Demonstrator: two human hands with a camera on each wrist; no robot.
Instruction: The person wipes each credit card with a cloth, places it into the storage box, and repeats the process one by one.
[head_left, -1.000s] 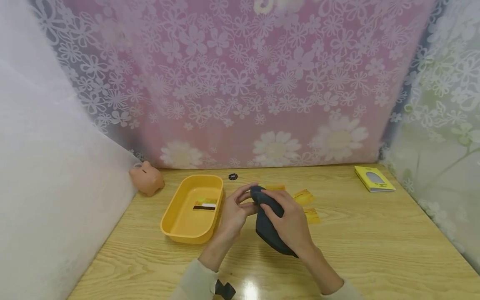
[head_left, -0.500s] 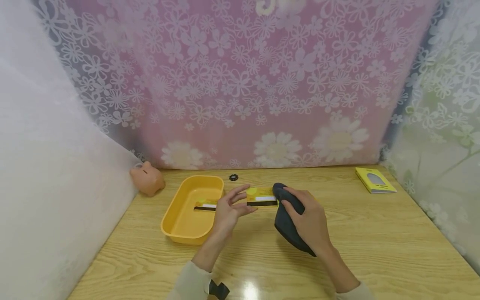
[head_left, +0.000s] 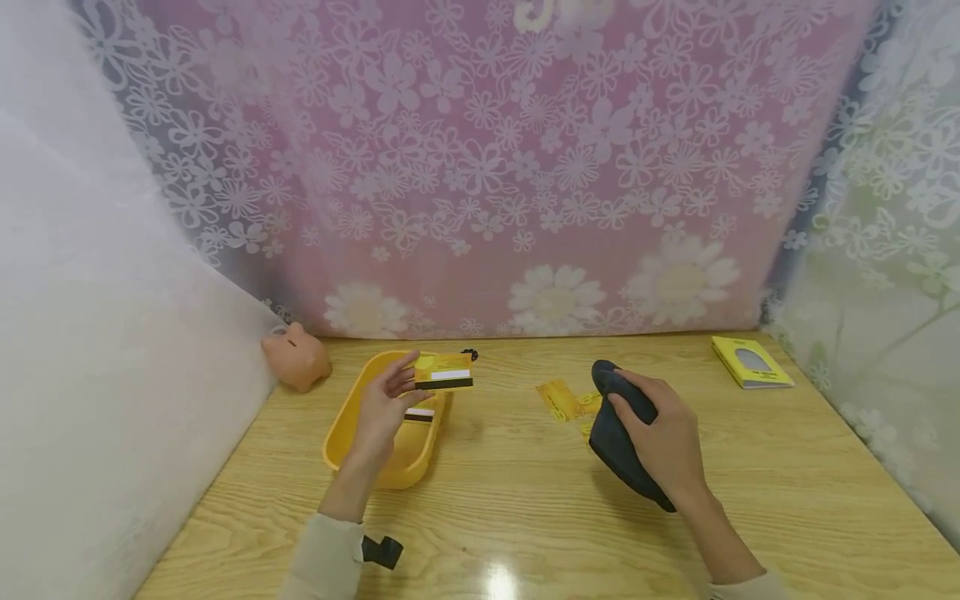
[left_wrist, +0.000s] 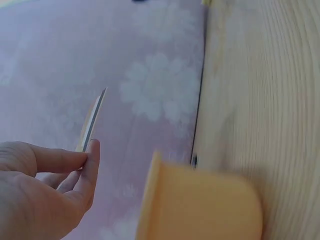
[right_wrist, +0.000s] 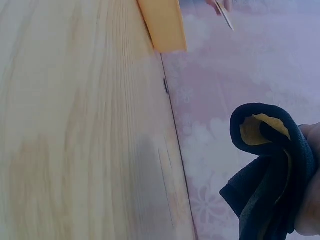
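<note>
Between thumb and fingers, my left hand (head_left: 381,417) pinches a yellow card (head_left: 444,371) with a white strip and a black stripe. Hand and card are above the yellow plastic bin (head_left: 408,477), where a similar card (head_left: 418,416) lies, partly hidden. The left wrist view shows the held card (left_wrist: 92,120) nearly edge-on. To the right, my right hand (head_left: 667,425) grips a folded dark cloth (head_left: 626,437) above the table; in the right wrist view the cloth (right_wrist: 270,175) is rolled over, with yellow showing inside. Several yellow cards (head_left: 557,398) lie beside it, partly covered from view.
A pink piggy bank (head_left: 296,358) stands at the back left by the white side sheet. Behind the bin is a black round chip (head_left: 470,354), partly hidden by the held card. A yellow booklet (head_left: 752,362) lies at the back right. Floral sheets surround the wooden table (head_left: 517,508).
From close together at the cloth, the hands have moved apart. My left hand has carried the card leftward over the bin; my right hand has shifted right with the cloth.
</note>
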